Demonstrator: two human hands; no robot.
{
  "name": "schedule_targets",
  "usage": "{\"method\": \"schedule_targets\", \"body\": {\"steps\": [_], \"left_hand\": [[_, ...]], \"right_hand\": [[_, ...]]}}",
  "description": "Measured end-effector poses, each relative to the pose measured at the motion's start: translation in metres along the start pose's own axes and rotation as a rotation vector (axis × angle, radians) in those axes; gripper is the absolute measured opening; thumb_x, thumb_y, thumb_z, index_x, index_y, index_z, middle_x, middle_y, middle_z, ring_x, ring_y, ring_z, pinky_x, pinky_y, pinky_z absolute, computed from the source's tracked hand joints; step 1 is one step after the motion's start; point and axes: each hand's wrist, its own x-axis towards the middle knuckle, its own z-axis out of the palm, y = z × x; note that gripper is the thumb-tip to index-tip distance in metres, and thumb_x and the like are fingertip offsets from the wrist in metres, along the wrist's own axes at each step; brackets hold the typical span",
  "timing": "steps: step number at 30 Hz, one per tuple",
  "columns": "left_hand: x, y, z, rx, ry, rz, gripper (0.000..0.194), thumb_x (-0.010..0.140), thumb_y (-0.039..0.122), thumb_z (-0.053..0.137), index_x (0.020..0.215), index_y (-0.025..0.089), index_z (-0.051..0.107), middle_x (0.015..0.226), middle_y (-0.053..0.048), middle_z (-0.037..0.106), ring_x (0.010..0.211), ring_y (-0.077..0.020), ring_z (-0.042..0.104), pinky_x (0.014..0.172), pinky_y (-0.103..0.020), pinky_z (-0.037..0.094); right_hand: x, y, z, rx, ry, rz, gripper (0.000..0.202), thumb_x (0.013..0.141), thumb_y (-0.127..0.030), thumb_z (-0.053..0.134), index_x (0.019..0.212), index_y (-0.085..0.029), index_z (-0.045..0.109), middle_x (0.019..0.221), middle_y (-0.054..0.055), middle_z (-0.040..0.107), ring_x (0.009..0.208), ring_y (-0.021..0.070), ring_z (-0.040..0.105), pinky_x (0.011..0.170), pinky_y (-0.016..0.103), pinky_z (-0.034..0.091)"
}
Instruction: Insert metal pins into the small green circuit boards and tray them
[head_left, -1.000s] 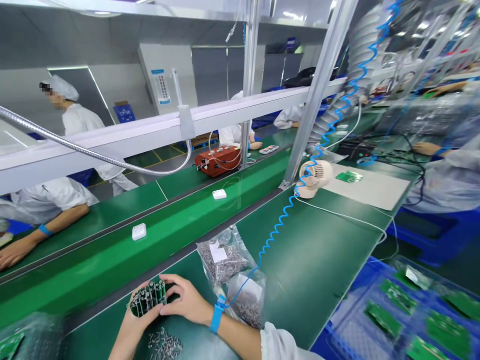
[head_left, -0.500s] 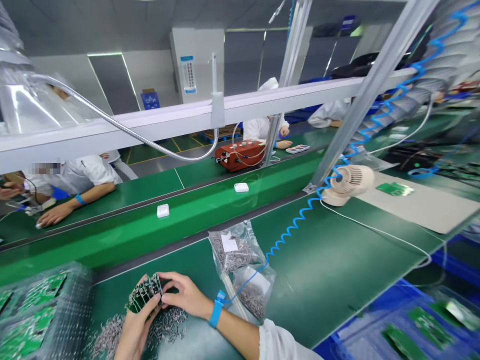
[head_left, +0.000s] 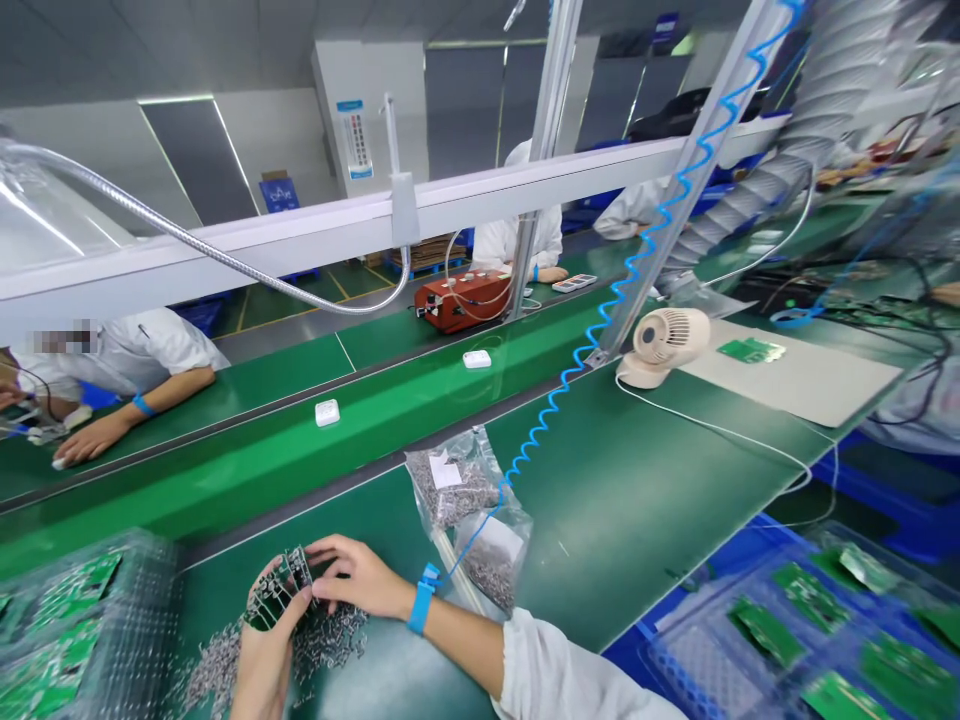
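Note:
My left hand (head_left: pixel 268 640) is wrapped round a stack of small green circuit boards (head_left: pixel 277 592), held on edge and fanned slightly. Fingers bent, my right hand (head_left: pixel 356 580) touches the right end of that stack; its fingertips are pinched at the board edge, and whatever is between them is too small to make out. A blue strap (head_left: pixel 424 600) with a coiled cord circles my right wrist. Under and beside the hands lies a loose pile of small metal parts (head_left: pixel 330 640). Two clear bags (head_left: pixel 457 485) of similar parts lie right of the hands.
Clear trays of green boards (head_left: pixel 64 620) stand at the left, with blue bins of boards (head_left: pixel 780 620) at lower right. Beyond the green table (head_left: pixel 600 500) are a conveyor (head_left: pixel 397 400) with white items, a fan (head_left: pixel 664 345) and a red device (head_left: pixel 461 300). A person's hand (head_left: pixel 97 437) rests across the line.
The view has shifted, bringing more of the lower-right bins into sight. My hands keep hold of the board stack in nearly the same pose.

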Motion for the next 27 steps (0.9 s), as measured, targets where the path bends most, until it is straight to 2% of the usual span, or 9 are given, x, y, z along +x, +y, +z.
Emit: {"method": "schedule_targets", "body": {"steps": [3,6,8,11,16,21,27], "left_hand": [[-0.004,0.002,0.002,0.004,-0.016,-0.065,0.076,0.058,0.038,0.097,0.127,0.025,0.066,0.123,-0.009,0.075,0.130,-0.0384,0.062,0.110,-0.051,0.053],[-0.007,0.001,0.004,-0.056,-0.023,-0.144,0.081,0.055,0.034,0.097,0.129,0.027,0.066,0.125,-0.008,0.075,0.131,-0.0401,0.062,0.107,-0.051,0.056],[-0.009,0.000,0.005,-0.112,0.000,-0.147,0.083,0.054,0.032,0.097,0.131,0.027,0.064,0.123,-0.007,0.076,0.130,-0.0395,0.062,0.106,-0.050,0.057],[-0.011,-0.003,0.007,-0.128,0.018,-0.113,0.077,0.061,0.032,0.093,0.132,0.028,0.064,0.123,-0.006,0.076,0.130,-0.0370,0.063,0.107,-0.048,0.056],[-0.016,-0.005,0.008,-0.144,-0.012,-0.119,0.069,0.068,0.037,0.091,0.131,0.026,0.066,0.124,-0.007,0.076,0.129,-0.0353,0.064,0.109,-0.048,0.055],[-0.021,-0.004,0.016,-0.187,0.014,-0.096,0.065,0.070,0.038,0.089,0.129,0.023,0.068,0.123,-0.008,0.076,0.127,-0.0348,0.065,0.108,-0.047,0.055],[-0.024,-0.011,0.030,-0.297,0.040,0.013,0.070,0.070,0.041,0.090,0.133,0.023,0.065,0.123,-0.008,0.075,0.122,-0.0320,0.068,0.106,-0.044,0.055]], "right_hand": [[-0.001,0.001,0.002,0.032,0.024,0.031,0.078,0.064,-0.058,0.094,0.126,-0.021,0.064,0.113,0.004,0.065,0.073,0.0099,0.066,0.065,0.025,0.058],[-0.003,-0.001,0.005,0.029,0.046,0.034,0.072,0.065,-0.060,0.093,0.116,-0.019,0.065,0.107,0.002,0.067,0.070,0.0094,0.066,0.067,0.025,0.057],[-0.006,-0.002,0.007,-0.008,0.056,0.026,0.067,0.069,-0.062,0.089,0.113,-0.018,0.065,0.103,0.002,0.068,0.067,0.0086,0.065,0.064,0.024,0.054],[-0.007,-0.003,0.011,-0.046,0.093,-0.021,0.065,0.071,-0.058,0.089,0.117,-0.020,0.064,0.110,0.003,0.068,0.070,0.0092,0.065,0.065,0.024,0.055],[-0.009,-0.001,0.014,0.039,0.214,-0.064,0.054,0.078,-0.052,0.084,0.115,-0.021,0.061,0.106,0.002,0.067,0.073,0.0121,0.065,0.064,0.026,0.056],[-0.018,-0.006,0.015,-0.200,0.218,-0.099,0.037,0.087,-0.040,0.075,0.118,-0.022,0.064,0.111,0.004,0.066,0.086,0.0148,0.063,0.068,0.025,0.050],[-0.026,-0.005,0.017,-0.393,0.245,-0.197,0.027,0.095,-0.045,0.065,0.113,-0.024,0.070,0.121,0.007,0.058,0.101,0.0198,0.062,0.077,0.029,0.052]]}}
